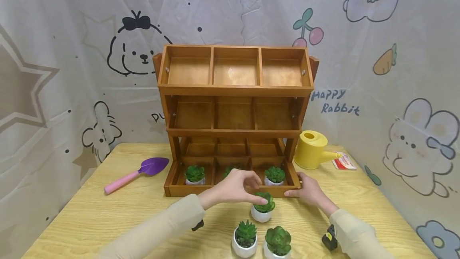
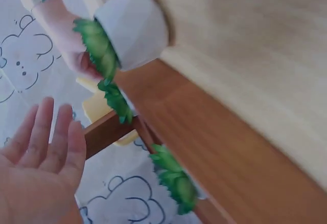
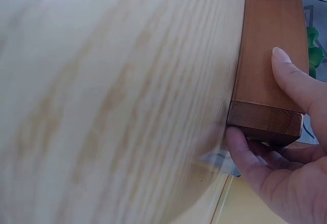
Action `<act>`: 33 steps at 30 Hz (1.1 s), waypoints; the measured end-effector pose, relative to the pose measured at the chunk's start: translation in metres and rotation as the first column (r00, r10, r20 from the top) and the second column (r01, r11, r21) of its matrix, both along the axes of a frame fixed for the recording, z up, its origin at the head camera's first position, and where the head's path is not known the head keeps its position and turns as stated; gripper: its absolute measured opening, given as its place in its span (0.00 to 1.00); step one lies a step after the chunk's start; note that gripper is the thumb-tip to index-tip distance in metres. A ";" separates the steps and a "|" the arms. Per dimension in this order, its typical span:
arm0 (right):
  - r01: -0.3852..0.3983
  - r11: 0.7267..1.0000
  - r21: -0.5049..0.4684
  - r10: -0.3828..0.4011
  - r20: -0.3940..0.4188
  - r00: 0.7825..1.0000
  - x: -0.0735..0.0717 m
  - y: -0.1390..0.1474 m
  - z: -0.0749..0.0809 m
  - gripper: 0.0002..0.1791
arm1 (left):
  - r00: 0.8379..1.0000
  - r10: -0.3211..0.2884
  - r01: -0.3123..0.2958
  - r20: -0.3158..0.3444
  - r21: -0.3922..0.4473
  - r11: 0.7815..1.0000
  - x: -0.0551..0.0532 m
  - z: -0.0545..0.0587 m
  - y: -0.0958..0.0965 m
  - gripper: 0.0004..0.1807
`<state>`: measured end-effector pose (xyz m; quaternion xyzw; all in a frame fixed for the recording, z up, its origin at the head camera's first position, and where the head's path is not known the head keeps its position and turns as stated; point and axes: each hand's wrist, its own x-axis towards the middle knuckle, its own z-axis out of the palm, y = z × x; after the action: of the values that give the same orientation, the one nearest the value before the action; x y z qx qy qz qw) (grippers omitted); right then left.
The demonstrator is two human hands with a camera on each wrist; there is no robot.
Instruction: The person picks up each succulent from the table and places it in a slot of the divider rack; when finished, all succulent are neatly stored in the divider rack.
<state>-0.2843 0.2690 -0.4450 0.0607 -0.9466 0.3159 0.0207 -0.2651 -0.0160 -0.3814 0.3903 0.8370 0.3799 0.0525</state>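
A three-tier wooden shelf (image 1: pixel 235 91) with divided compartments stands on the table. Its bottom tier has three potted succulents (image 1: pixel 195 174) in white pots, one in each compartment; the middle one is partly behind my left hand (image 1: pixel 237 187). That hand hovers in front of the tier, over a fourth potted succulent (image 1: pixel 261 213). In the left wrist view its fingers (image 2: pixel 40 132) are spread and hold nothing. My right hand (image 1: pixel 310 189) grips the bottom tier's right front corner, thumb (image 3: pixel 288 73) on the front board (image 3: pixel 271 40) and fingers around the end.
Nearer me stand two more potted succulents (image 1: pixel 245 240) (image 1: pixel 278 243). A purple trowel (image 1: pixel 152 166) with a pink handle lies left of the shelf. To the right are a yellow watering can (image 1: pixel 310 153) and a red-and-white card (image 1: pixel 344 161). Printed cloth hangs behind.
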 end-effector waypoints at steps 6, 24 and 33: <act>0.004 1.000 -0.009 -0.004 0.008 1.000 -0.001 0.003 -0.002 0.49 | 0.990 -0.141 0.141 0.008 -0.071 0.987 0.009 -0.009 -0.015 0.23; 0.004 1.000 -0.017 -0.004 0.001 1.000 -0.001 0.002 -0.001 0.49 | 0.921 -0.369 0.389 0.123 -0.285 0.876 0.015 -0.034 -0.030 0.33; -0.007 1.000 -0.017 0.007 -0.011 1.000 -0.002 0.001 -0.003 0.49 | 0.899 -0.413 0.439 0.148 -0.303 0.846 0.017 -0.050 -0.032 0.36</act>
<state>-0.2862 0.2702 -0.4476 0.0656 -0.9435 0.3239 0.0251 -0.2482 -0.0481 -0.4310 0.5368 0.7782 0.2286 0.2322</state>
